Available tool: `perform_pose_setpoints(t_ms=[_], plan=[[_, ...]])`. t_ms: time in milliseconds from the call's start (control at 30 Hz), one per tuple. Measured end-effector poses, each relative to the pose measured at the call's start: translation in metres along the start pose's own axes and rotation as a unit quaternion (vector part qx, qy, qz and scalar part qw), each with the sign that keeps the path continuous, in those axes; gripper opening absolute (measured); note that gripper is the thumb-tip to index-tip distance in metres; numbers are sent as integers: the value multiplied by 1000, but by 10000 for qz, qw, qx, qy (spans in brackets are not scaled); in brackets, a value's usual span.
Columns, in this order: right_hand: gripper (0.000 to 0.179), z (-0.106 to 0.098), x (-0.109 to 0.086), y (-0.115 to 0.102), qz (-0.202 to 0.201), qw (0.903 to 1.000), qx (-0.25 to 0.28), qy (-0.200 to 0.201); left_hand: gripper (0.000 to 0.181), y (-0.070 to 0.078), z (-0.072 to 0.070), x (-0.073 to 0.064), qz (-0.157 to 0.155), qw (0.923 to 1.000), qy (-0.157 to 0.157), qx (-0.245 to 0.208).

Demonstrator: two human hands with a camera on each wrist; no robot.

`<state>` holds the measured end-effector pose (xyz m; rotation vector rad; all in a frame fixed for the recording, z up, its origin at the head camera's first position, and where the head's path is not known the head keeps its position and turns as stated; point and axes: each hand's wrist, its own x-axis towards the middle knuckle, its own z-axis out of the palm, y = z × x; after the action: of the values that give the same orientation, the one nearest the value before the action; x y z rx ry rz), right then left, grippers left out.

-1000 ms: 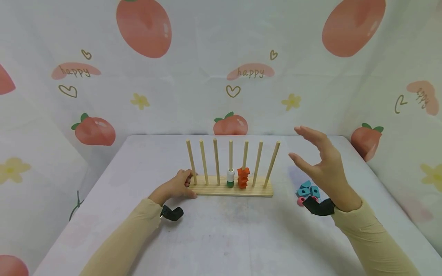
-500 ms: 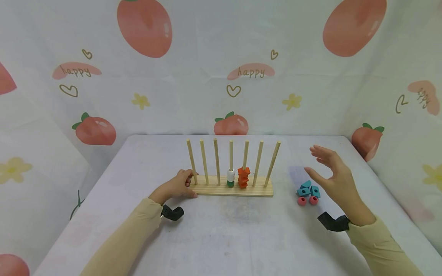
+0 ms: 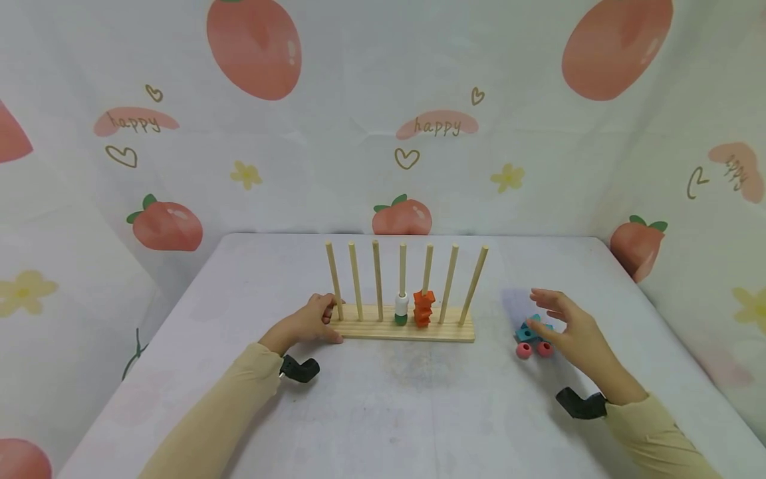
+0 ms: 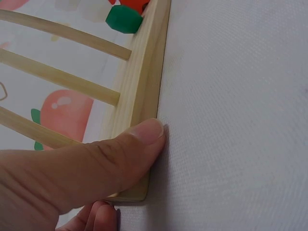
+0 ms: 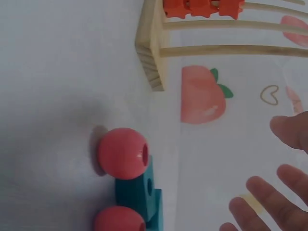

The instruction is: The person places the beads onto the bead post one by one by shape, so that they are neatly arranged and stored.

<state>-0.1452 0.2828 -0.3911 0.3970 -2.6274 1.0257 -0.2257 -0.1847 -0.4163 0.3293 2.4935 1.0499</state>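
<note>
A wooden peg rack (image 3: pixel 443 330) with a row of upright dowels stands mid-table. My left hand (image 3: pixel 305 322) grips its left end; in the left wrist view the thumb (image 4: pixel 130 149) lies along the front edge and fingertips show at the end. One dowel carries white beads (image 3: pixel 401 303) over a green bead (image 3: pixel 400 320). Orange beads (image 3: pixel 422 310) are stacked on the dowel to its right. My right hand (image 3: pixel 574 336), fingers spread and holding nothing, hovers over blue block beads (image 3: pixel 526 334), partly covering them. Two pink round beads (image 3: pixel 523 350) lie in front of the blue ones.
The white-covered table (image 3: pixel 389 412) extends in front of the rack and to both sides. Behind it hangs a white cloth (image 3: pixel 335 166) printed with peaches. A green cord (image 3: pixel 133 356) shows at the left.
My right hand has come down and moved right, from above the table beside the rack to right over the blue beads. The left hand and rack have kept their place.
</note>
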Motion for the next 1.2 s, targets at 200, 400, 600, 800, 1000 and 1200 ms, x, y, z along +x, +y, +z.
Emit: perform_pose_setpoints(t_ms=[200,400,600,800,1000,1200], plan=[[45,6,-7,2,361,9981,-180,-464,64,0,-1,-1,-21,10000,-27,-5],[39,12,-14,-1,335,9975,-109,-606,65,0,0,-1,-47,10000,2,-22],[32,17,-20,-2,231,9976,225,-619,65,2,-1,-1,-86,9999,64,-15],[27,26,-25,3,-138,9975,413,-563,65,1,0,-1,-52,10000,65,-1],[26,26,-25,5,-132,9981,237,-556,65,2,0,-3,-17,9999,70,-71],[28,26,-25,4,2,9972,203,-726,61,2,0,-2,3,10000,70,-52]])
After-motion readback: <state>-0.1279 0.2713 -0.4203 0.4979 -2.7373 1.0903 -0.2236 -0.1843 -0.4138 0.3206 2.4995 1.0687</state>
